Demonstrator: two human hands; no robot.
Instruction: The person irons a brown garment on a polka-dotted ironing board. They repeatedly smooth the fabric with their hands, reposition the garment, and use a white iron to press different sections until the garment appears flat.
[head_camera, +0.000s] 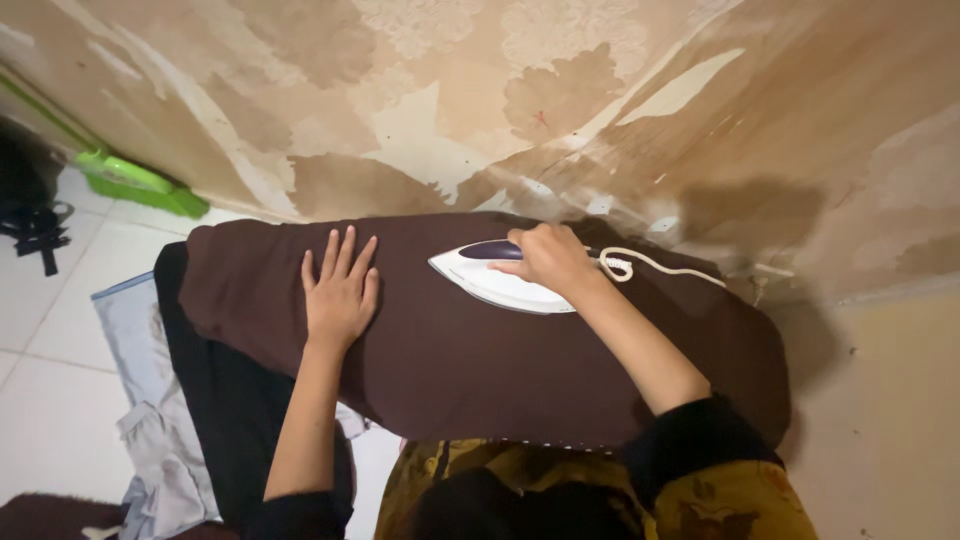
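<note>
Fabric (480, 350), dark brown, lies spread over a padded ironing board that runs along a peeling, patterned wall (600, 90). The left hand (340, 290) rests flat on the cloth near the board's left end, fingers straight and slightly spread, palm down, gripping nothing. The right hand (548, 258) is closed around the dark handle of a white electric iron (500, 280), whose soleplate sits on the fabric at the far edge of the board, pointed tip toward the left hand. The two hands are near each other, with a strip of bare cloth between them. A cream cord (650, 265) loops from the back of the iron and trails right along the wall. Black cloth (220, 400) hangs off the left side of the board, and below it a pale blue garment (150, 400) lies crumpled on the white tiled floor (50, 400). A green plastic object (135, 180) lies against the wall at far left.
</note>
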